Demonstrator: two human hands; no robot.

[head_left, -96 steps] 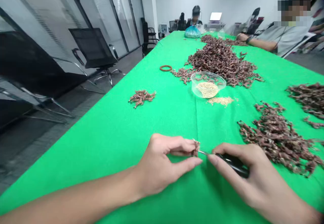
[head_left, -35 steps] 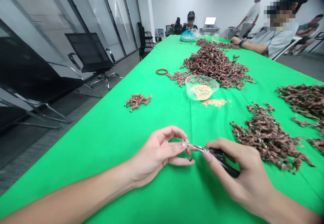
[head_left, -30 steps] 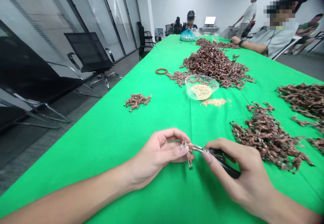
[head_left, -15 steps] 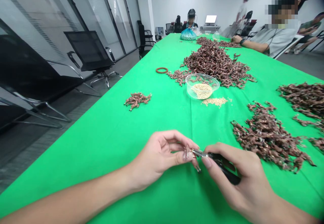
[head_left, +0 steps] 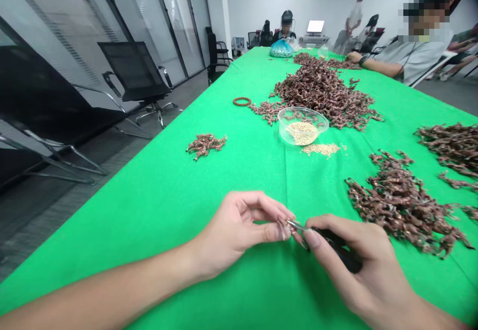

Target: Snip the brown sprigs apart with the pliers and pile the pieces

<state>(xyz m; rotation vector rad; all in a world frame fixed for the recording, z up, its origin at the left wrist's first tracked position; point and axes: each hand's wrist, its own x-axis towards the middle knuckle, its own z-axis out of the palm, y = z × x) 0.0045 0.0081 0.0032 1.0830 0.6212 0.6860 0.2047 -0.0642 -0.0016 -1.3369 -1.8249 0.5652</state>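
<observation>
My left hand (head_left: pixel 246 223) pinches a small brown figurine (head_left: pixel 298 236) between thumb and fingers, low in the middle of the view. From the right, my right hand (head_left: pixel 358 255) grips black-handled pliers (head_left: pixel 338 250), whose metal tips touch the figurine near my left fingertips. Between the fingers, part of the figurine is hidden. Beyond the hands stands a clear round bowl (head_left: pixel 303 127) with small beige beads, and more loose beads (head_left: pixel 323 149) lie beside it. A small heap of brown figurines (head_left: pixel 206 145) lies to the left.
A large figurine pile (head_left: pixel 324 91) lies behind the bowl, with other piles (head_left: pixel 401 203) at right. A brown ring (head_left: pixel 242 101) and a blue bag (head_left: pixel 281 48) rest on the green table (head_left: pixel 149 210). A person (head_left: pixel 418 56) sits at the far right; office chairs stand left.
The figurine has turned slightly in my left fingers, and its lower end sits farther right. The whole scene has shifted slightly right with the camera.
</observation>
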